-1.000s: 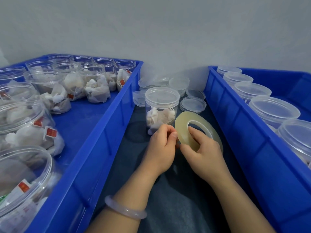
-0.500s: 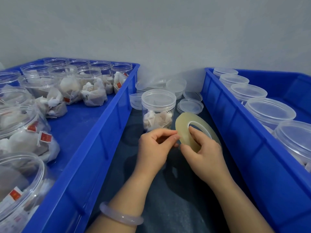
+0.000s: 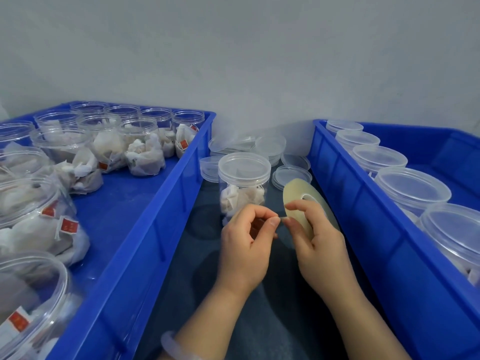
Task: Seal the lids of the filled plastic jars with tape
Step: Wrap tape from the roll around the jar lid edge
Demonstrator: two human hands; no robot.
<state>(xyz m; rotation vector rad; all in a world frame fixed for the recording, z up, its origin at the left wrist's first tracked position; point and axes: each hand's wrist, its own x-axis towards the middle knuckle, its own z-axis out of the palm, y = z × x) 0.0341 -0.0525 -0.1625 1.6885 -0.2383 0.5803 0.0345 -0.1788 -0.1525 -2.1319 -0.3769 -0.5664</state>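
A clear plastic jar (image 3: 243, 187) with its lid on and white tea bags inside stands on the dark cloth between two blue crates. Just in front of it, my right hand (image 3: 315, 240) grips a thin roll of clear yellowish tape (image 3: 298, 201), held upright on edge, with a finger through its core. My left hand (image 3: 246, 240) pinches the tape's free end between thumb and forefinger, right at the roll's edge. Both hands hover a little nearer me than the jar, not touching it.
The left blue crate (image 3: 145, 229) holds several open jars of tea bags. The right blue crate (image 3: 363, 203) holds several lidded jars. Loose clear lids (image 3: 291, 175) lie behind the central jar against the grey wall. A pale bangle (image 3: 176, 348) circles my left wrist.
My left thumb and forefinger have drawn a short way left off the roll's edge. The roll has turned more edge-on. The view has shifted slightly.
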